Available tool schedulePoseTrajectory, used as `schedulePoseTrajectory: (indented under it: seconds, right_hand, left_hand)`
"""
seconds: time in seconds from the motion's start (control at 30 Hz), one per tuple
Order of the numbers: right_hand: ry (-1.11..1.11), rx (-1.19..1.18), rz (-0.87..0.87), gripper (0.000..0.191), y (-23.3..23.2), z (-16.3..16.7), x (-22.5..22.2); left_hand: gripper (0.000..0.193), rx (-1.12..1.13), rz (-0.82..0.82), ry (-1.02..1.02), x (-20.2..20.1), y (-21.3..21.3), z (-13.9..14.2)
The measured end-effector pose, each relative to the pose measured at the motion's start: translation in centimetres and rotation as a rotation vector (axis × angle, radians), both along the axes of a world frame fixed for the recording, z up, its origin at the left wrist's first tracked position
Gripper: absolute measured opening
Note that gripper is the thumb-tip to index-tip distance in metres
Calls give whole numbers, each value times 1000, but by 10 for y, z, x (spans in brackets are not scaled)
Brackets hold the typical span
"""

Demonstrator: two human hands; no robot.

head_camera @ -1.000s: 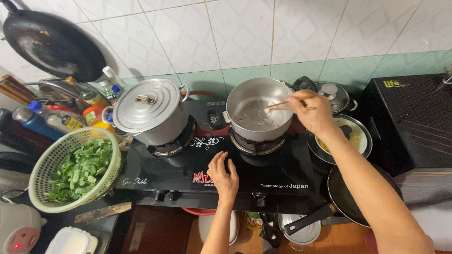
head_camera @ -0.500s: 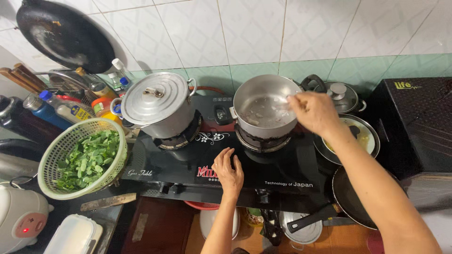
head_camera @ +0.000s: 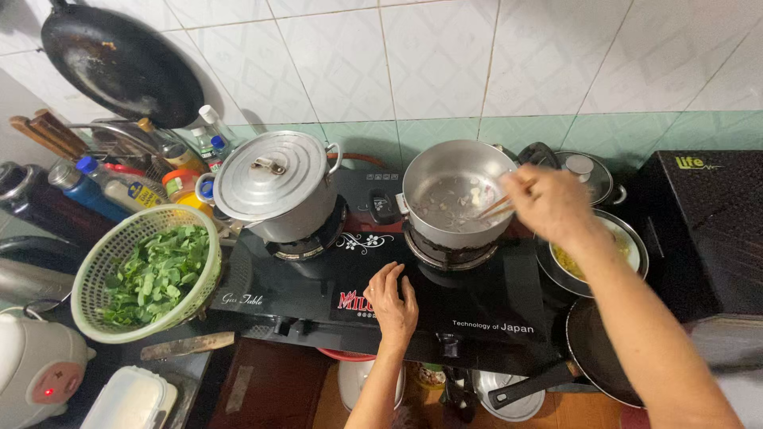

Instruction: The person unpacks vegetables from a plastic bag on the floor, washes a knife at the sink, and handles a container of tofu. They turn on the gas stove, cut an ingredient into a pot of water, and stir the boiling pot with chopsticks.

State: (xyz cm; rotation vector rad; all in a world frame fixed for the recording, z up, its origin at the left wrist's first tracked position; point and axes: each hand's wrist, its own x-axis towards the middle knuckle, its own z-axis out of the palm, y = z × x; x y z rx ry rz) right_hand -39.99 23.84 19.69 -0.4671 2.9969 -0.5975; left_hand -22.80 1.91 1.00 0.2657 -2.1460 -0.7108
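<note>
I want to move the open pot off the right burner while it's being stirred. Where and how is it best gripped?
Probably by the small side handle on the open pot's left rim, coming from the left front. It sticks out, and that side is free. The right hand with chopsticks crowds the right rim. It may be hot.

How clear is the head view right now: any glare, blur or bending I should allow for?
Head view: even, soft light; mild glare on the lidded pot and wall tiles. Right hand and chopsticks over the open pot are slightly motion-blurred; left hand on the stove top is sharp. Wide lens bows edges; wok stretched at the corner.
</note>
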Motion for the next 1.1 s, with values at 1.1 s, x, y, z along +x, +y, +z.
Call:
schedulePoseTrajectory:
  seconds: [1.1]
  right_hand:
    - [351, -351, -59, 25, -2, -10, 31]
  left_hand:
    - [31, 87, -237, -82, 19, -14, 4]
